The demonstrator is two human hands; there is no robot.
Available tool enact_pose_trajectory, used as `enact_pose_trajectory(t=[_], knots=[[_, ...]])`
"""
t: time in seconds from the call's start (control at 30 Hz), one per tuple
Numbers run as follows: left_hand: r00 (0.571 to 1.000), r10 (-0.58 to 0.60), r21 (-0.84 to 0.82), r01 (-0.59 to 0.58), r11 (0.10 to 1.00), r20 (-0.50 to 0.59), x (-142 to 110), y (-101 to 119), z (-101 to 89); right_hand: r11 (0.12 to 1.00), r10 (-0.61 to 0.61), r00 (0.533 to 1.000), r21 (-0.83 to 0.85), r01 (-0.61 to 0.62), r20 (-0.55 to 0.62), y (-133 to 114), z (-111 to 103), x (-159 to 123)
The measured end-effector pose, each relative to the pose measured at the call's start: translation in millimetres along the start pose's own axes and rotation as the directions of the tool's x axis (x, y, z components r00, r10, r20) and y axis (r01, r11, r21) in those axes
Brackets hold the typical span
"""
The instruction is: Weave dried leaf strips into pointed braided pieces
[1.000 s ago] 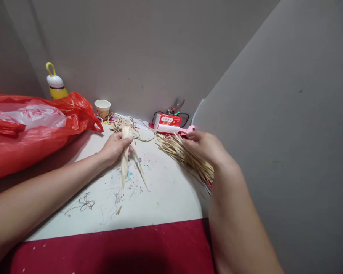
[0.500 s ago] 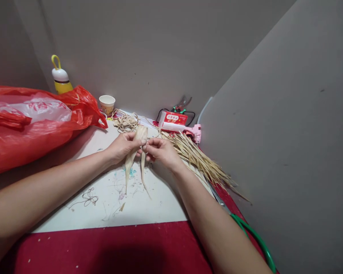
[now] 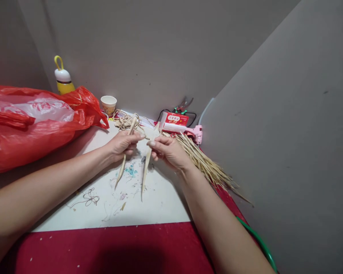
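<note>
A green handle is partly hidden by the right forearm and cut off below. Over the white tabletop, a pale strip is clamped in the fingers of the left hand, a second strip in those of the right hand. The straw is partly covered by the right hand, the bottle by the red bag. The hands, touching half a second ago, are now parted.

Red plastic bag at left; white-lidded yellow bottle behind it. Printed paper cup stands near bag. Red-and-white box by grey wall, pink tool beside.
</note>
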State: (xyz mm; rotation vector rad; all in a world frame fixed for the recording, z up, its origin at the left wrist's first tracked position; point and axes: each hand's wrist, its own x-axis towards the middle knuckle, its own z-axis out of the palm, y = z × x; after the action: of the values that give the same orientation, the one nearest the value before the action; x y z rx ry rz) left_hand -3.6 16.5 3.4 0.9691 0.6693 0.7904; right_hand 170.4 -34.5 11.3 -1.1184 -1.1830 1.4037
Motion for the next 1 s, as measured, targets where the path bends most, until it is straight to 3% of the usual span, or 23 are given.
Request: enact_pose_trajectory(t=[0.17,0.57,0.83,1.0], knots=[[0.999,0.039,0.165,-0.037,0.986,-0.006,-3.8,-5.7,5.6,0.996,-0.037,0.996,-0.082,0.03,-0.076,7.2,5.8,3.9],[0.989,0.125,0.301,-0.096,0.949,-0.08,-1.8,-8.3,5.8,0.988,-0.015,0.998,-0.154,0.006,-0.062,3.7,3.3,2.7],[0.963,0.269,0.53,-0.239,0.814,0.021,-2.0,-10.9,0.9,0.978,-0.003,0.997,-0.207,-0.014,-0.083,8.3,5.1,3.6],[0.95,0.303,0.583,-0.286,0.76,0.072,-3.0,-10.4,4.3,0.969,-0.023,0.993,-0.245,-0.006,-0.114,13.2,6.3,5.3]])
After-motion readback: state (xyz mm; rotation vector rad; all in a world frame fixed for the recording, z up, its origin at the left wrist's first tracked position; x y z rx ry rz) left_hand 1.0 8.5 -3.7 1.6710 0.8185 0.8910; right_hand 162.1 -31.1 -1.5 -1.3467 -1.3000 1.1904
